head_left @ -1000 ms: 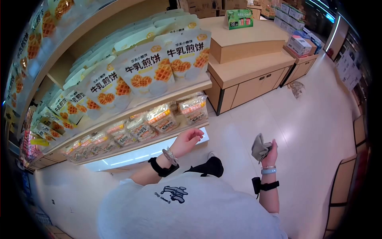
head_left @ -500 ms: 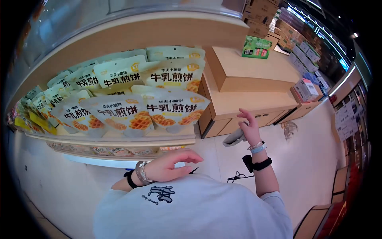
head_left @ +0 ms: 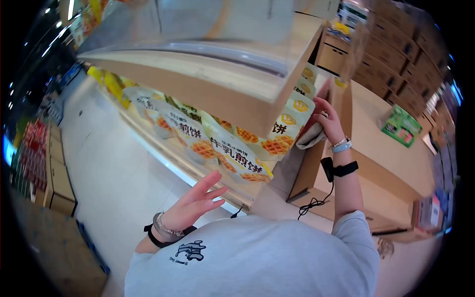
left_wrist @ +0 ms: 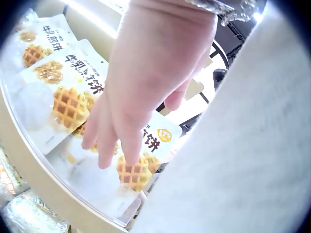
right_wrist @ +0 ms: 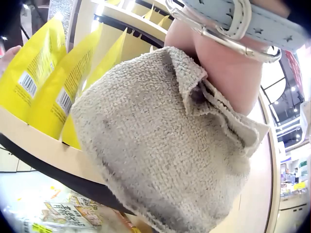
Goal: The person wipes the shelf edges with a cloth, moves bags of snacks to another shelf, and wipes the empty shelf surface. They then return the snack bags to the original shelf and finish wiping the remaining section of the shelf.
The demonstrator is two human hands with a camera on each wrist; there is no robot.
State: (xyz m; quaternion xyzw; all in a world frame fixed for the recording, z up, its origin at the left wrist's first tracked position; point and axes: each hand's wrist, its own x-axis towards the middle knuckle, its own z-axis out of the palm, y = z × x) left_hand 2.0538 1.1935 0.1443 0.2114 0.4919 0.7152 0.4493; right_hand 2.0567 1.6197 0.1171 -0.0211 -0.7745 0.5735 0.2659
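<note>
In the head view, my right hand [head_left: 327, 119] holds a grey cleaning cloth [head_left: 312, 137] at the end of the shelf, beside the bags. The right wrist view shows the thick, rough-woven cloth [right_wrist: 155, 136] hanging in folds below the hand [right_wrist: 228, 73]; the fingers are hidden behind it. My left hand [head_left: 190, 204], with its fingers spread, is near the shelf's front edge. In the left wrist view, the left hand [left_wrist: 146, 73] overlaps white waffle snack bags [left_wrist: 70, 109] and holds nothing. The same bags [head_left: 235, 161] stand in rows in the head view.
An upper shelf board [head_left: 208, 94] with a clear front strip overhangs the bags. To the right stands a wooden display counter [head_left: 381, 123] with a green sign [head_left: 402, 126]. Cardboard boxes [head_left: 391, 64] are stacked behind it. A black cable [head_left: 311, 203] dangles from the right wrist.
The view has turned and come closer to the shelf. My right hand has moved with the cloth from over the floor to the shelf's end. The left hand's fingers have spread.
</note>
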